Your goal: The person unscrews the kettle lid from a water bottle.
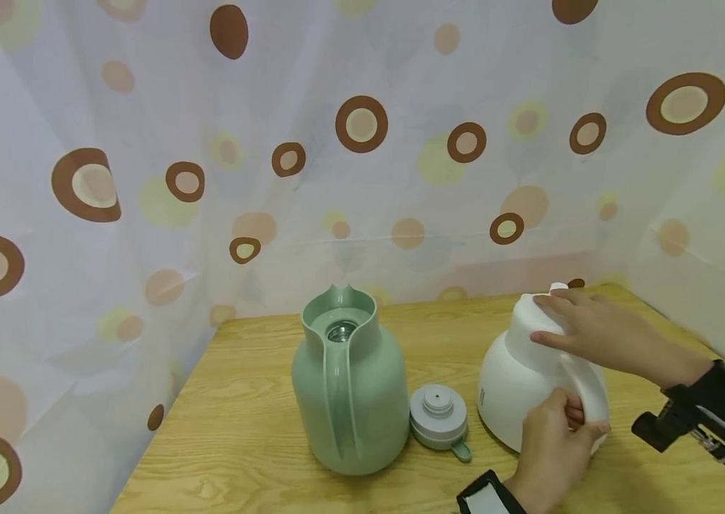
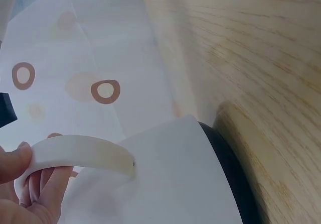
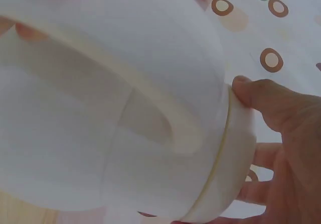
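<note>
A white thermos jug [image 1: 516, 385] stands on the right side of the table, its handle [image 1: 587, 389] toward me. My left hand [image 1: 553, 446] grips that handle; in the left wrist view the thumb and fingers wrap round the handle [image 2: 83, 151]. Over the top, my right hand [image 1: 606, 332] holds the white lid [image 3: 230, 148], thumb on one side and fingers round the other. The lid sits on the jug's neck. To the left stands a green thermos jug [image 1: 375, 400] with its mouth uncovered. Between the jugs lies a grey stopper lid [image 1: 429, 425] with a green tab.
The wooden table [image 1: 240, 414] reaches back to a hanging cloth [image 1: 311, 200] with brown and beige circles, which also closes off the left and right sides. The stopper lid lies close against the green jug.
</note>
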Demonstrator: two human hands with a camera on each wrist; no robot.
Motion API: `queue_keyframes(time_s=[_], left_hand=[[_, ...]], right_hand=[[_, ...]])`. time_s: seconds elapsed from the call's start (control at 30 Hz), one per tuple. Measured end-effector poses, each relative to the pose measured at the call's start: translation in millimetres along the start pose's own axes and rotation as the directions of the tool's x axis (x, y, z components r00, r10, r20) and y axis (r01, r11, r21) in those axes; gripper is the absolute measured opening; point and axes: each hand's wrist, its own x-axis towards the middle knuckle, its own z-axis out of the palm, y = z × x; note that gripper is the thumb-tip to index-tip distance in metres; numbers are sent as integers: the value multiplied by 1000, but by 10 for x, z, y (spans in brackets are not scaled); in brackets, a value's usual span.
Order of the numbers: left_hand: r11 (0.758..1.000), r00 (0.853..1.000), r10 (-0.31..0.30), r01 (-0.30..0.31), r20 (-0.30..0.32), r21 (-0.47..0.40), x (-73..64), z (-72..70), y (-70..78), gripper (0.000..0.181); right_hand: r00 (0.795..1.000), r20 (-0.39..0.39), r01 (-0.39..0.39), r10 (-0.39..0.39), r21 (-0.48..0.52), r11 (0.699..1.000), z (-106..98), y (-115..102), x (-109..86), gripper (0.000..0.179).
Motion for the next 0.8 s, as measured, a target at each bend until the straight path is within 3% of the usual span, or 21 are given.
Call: queue_keyframes(time_s=[0.07, 0.17, 0.23, 0.27, 0.3, 0.4, 0.43, 0.47, 0.53, 0.6, 0.67, 0.7, 0.77, 0.8], left_hand=[[1000, 1000, 14, -14, -7, 7, 0, 1, -7, 20], [1000, 999, 28, -28, -16, 15, -2, 0, -12, 20], [999, 999, 29, -28, -15, 21, 0, -4, -13, 20], [999, 1000, 28, -27, -14, 24, 2, -8, -12, 20], [999, 1000, 26, -25, -12, 24, 5, -14, -12, 20], [1000, 1000, 21, -20, -4, 21, 12, -31, -9, 19], [1000, 1000, 20, -20, -3, 18, 14, -35, -8, 19], [1000, 1000, 18, -18, -1, 15, 15, -39, -7, 19], [1000, 1000, 9, -9, 3, 8, 18, -44, -4, 19], [1000, 1000, -1, 1, 8, 4, 20, -47, -2, 19], [1000, 1000, -11, 11, 15, 2, 21, -44, -1, 19], [1000, 1000, -16, 16, 18, 3, 22, -38, -2, 19], [1000, 999, -20, 20, 27, 2, 22, -30, -6, 19], [1000, 999, -21, 21, 31, 4, 22, -27, -9, 20]], right_hand=[[976, -63, 207, -210, -40, 977, 26, 103, -8, 51], [952, -80, 296, -295, -5, 955, 26, 206, -12, 47], [955, -50, 294, -292, 51, 954, 7, 252, -1, 43], [979, -17, 202, -202, 109, 973, -12, 244, 0, 51], [991, 11, 130, -133, 157, 979, -31, 235, 5, 56], [995, 34, 88, -95, 155, 984, -59, 200, 18, 56], [990, 11, 136, -138, 112, 984, -55, 190, 18, 55], [973, -15, 232, -232, 36, 972, -46, 188, 24, 48], [916, -74, 375, -394, -186, 908, -32, 152, 20, 27], [890, -125, 378, -439, -336, 863, -13, 94, 6, 31], [883, -157, 347, -442, -415, 841, 8, 45, -6, 42], [898, -159, 314, -410, -422, 850, 13, 20, -17, 57], [941, -156, 228, -302, -366, 902, 26, -5, -27, 70], [935, -145, 249, -323, -381, 890, 32, 4, -31, 65]])
